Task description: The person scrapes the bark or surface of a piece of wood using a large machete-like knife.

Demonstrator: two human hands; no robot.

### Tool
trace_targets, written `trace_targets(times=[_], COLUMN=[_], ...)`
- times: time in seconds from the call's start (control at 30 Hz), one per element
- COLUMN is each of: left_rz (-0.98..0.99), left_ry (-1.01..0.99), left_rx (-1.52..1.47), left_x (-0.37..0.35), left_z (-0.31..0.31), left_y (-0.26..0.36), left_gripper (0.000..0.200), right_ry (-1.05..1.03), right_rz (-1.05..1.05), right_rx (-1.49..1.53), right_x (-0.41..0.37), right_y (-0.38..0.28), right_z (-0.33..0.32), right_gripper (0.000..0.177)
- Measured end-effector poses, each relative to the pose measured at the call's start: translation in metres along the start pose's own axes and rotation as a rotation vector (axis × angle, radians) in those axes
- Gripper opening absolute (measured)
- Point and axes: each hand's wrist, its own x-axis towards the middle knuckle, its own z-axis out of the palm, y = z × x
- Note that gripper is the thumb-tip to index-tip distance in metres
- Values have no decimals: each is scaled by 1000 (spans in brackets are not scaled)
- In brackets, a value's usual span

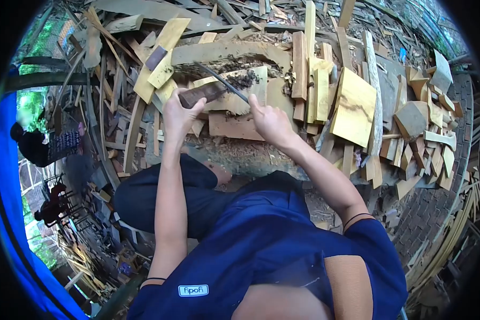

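Observation:
My left hand [182, 114] is closed around one end of a dark brown wooden block [204, 96], thumb along its near side. In my right hand [272, 124] is a long, thin, dark metal tool [222, 81], its handle hidden in the fist and the index finger stretched along it. The tool slants away to the upper left, crossing over the block's far end in this view. Beneath both hands lies a pale wooden work piece [240, 101] with dark shavings [244, 80] heaped on it. A reddish board [232, 126] lies just below.
Yellow wood pieces [168, 53] are stacked at the upper left. On the right stand a broad yellow block [353, 106], upright reddish planks [299, 66] and a pile of offcuts [413, 120]. Two other people, one in a patterned top [64, 145], sit at the far left.

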Motion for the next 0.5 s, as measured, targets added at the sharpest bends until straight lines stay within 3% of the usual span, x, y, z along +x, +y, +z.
trace_targets(times=[0.03, 0.13, 0.23, 0.3, 0.5], left_rz=[37, 68, 49, -21, 26], left_ry=[16, 32, 57, 35, 33], left_rx=[22, 47, 81, 78, 90], left_x=[1, -4, 3, 9, 18], left_z=[1, 2, 3, 3, 5], left_y=[-1, 7, 8, 9, -2], left_gripper=[47, 48, 51, 53, 54], right_ry=[13, 43, -50, 10, 42], right_rz=[36, 4, 20, -14, -45], right_rx=[89, 165, 82, 90, 90], right_x=[-1, -2, 9, 15, 12], right_y=[-12, -30, -13, -9, -20], right_z=[-12, -19, 11, 17, -11], right_gripper=[35, 38, 37, 34, 30])
